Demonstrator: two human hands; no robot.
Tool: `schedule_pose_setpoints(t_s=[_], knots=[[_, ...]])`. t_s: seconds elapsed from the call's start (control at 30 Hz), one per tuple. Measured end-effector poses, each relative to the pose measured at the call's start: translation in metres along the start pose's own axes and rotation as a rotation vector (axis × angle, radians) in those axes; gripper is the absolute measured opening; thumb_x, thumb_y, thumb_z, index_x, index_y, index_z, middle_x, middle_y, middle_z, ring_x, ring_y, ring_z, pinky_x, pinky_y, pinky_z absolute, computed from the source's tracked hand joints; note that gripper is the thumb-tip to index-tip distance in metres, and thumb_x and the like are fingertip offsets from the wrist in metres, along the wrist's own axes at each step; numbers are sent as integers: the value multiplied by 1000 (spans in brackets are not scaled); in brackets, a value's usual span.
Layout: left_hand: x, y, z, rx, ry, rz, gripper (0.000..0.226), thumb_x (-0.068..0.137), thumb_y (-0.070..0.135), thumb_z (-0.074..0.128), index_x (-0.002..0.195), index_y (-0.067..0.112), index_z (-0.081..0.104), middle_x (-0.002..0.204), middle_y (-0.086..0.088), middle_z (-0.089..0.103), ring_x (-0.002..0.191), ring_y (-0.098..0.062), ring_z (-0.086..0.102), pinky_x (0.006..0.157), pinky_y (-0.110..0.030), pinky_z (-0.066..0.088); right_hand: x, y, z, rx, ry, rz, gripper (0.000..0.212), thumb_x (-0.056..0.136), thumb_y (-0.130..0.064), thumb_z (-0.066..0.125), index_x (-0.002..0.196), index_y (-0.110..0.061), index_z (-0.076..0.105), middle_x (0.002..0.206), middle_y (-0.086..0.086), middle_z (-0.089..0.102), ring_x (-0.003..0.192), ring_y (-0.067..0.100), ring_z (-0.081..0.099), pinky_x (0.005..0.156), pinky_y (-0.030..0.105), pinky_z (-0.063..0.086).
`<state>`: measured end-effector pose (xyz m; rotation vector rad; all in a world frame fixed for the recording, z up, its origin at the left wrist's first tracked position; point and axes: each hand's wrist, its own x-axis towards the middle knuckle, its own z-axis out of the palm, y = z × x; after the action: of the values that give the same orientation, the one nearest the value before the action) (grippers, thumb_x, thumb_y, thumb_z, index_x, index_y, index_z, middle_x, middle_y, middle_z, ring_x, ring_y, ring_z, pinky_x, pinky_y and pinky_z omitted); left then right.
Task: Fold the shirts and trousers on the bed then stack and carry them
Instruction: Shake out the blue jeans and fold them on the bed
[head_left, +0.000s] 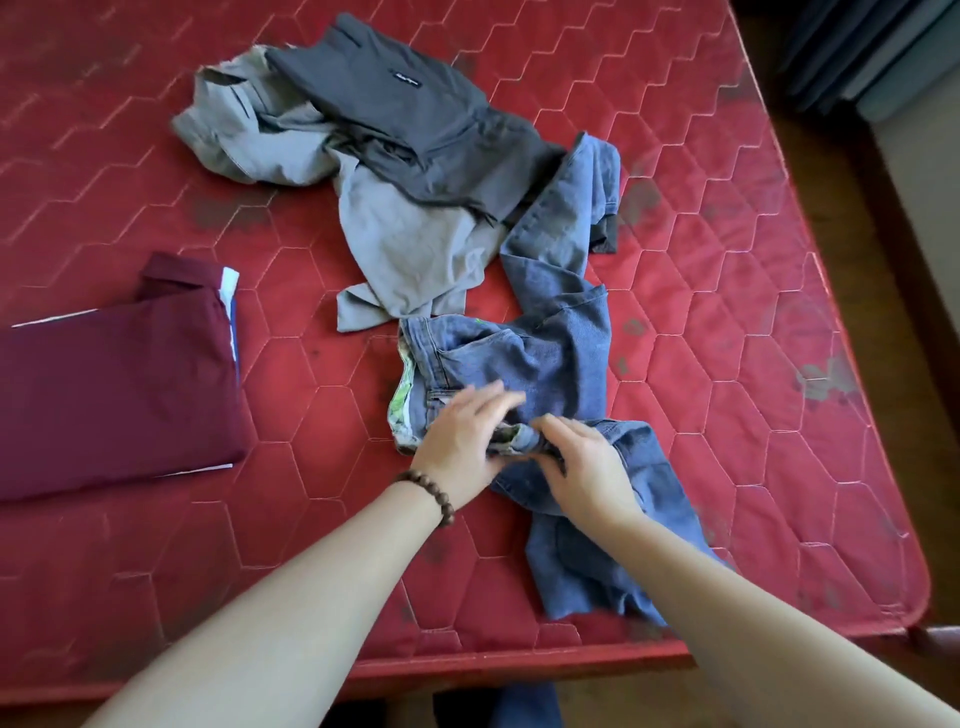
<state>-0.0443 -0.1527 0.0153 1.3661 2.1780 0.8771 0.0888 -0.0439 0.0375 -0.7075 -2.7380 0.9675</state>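
Blue jeans (558, 332) lie crumpled on the red mattress (727, 312), one leg running up toward the back, the other toward the front edge. Both hands rest at the waistband. My left hand (467, 441), with a bead bracelet on the wrist, lies over the waistband with fingers spread. My right hand (584, 467) presses the denim just beside it, fingers curled into the folds. A folded maroon shirt (114, 384) lies flat at the left. A dark grey shirt (410, 114) and light grey trousers (405, 244) sit in a loose heap behind the jeans.
The mattress's front edge (467, 670) runs just below my forearms, its right edge slanting down the right side. Wooden floor (852, 171) and a dark curtain (852, 47) lie beyond the right edge.
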Motion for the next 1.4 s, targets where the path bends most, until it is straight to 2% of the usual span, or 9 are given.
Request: schedule_pose_setpoints(t_s=[0.17, 0.4, 0.5, 0.6, 0.7, 0.8, 1.07, 1.27, 1.4], knots=[[-41, 20, -33, -38, -94, 19, 19, 78, 14, 70, 97, 12, 69, 89, -6, 72, 86, -28, 66, 74, -40, 50, -35, -56, -12, -79, 77, -11, 23, 73, -1, 61, 95, -6, 66, 82, 6, 67, 77, 31, 62, 65, 35, 48], [-84, 89, -115, 47, 10, 203, 12, 84, 22, 61, 89, 12, 62, 83, -12, 69, 83, -36, 64, 64, -36, 41, -76, -172, -73, -149, 144, -14, 30, 74, -7, 65, 104, -9, 61, 92, 3, 64, 80, 30, 62, 64, 39, 49], [-90, 144, -157, 13, 47, 297, 32, 88, 41, 53, 82, 9, 57, 74, -14, 66, 74, -37, 63, 59, -38, 39, -93, -217, -128, -205, 265, -34, 20, 74, -7, 64, 94, -9, 61, 80, -7, 56, 69, 28, 58, 57, 31, 43], [-101, 189, -196, -57, 25, 335, 41, 83, 54, 54, 75, 14, 52, 67, -9, 62, 68, -32, 60, 59, -39, 42, -111, -257, -182, -253, 360, -20, 16, 75, 0, 66, 87, -9, 60, 71, -7, 55, 61, 24, 54, 53, 27, 39], [-116, 205, -225, -66, 29, 315, 29, 84, 39, 68, 82, 13, 56, 75, -12, 65, 77, -36, 62, 64, -42, 44, -121, -292, -232, -249, 455, 0, 12, 79, -3, 67, 89, -8, 62, 69, 0, 61, 62, 22, 54, 60, 33, 48], [-123, 206, -244, -66, 101, 273, 21, 83, 24, 70, 98, 10, 64, 86, -12, 70, 86, -33, 64, 69, -36, 45, -122, -322, -275, -188, 573, -25, 13, 80, -7, 68, 91, -13, 64, 68, -8, 60, 63, 13, 52, 65, 17, 44], [-114, 262, -311, -66, 90, 301, 27, 78, 38, 73, 74, 17, 58, 70, 1, 61, 70, -21, 59, 59, -27, 35, -123, -388, -366, -142, 736, -79, 11, 81, -10, 72, 90, -11, 66, 68, -6, 61, 63, 3, 51, 59, 2, 37], [-117, 292, -346, -72, 63, 270, 64, 70, 38, 82, 125, 21, 54, 114, -1, 66, 103, -16, 59, 84, -22, 43, -130, -412, -442, -97, 884, -108, 12, 83, -16, 72, 84, -25, 64, 67, -17, 58, 55, -13, 52, 44, 2, 34], [-115, 312, -370, 105, 54, 231, 14, 76, 25, 70, 83, 20, 60, 86, -2, 66, 83, -21, 61, 64, -23, 40, -132, -422, -491, -79, 889, -123, 15, 82, -19, 72, 81, -29, 61, 69, -16, 60, 62, 1, 54, 56, 15, 43]])
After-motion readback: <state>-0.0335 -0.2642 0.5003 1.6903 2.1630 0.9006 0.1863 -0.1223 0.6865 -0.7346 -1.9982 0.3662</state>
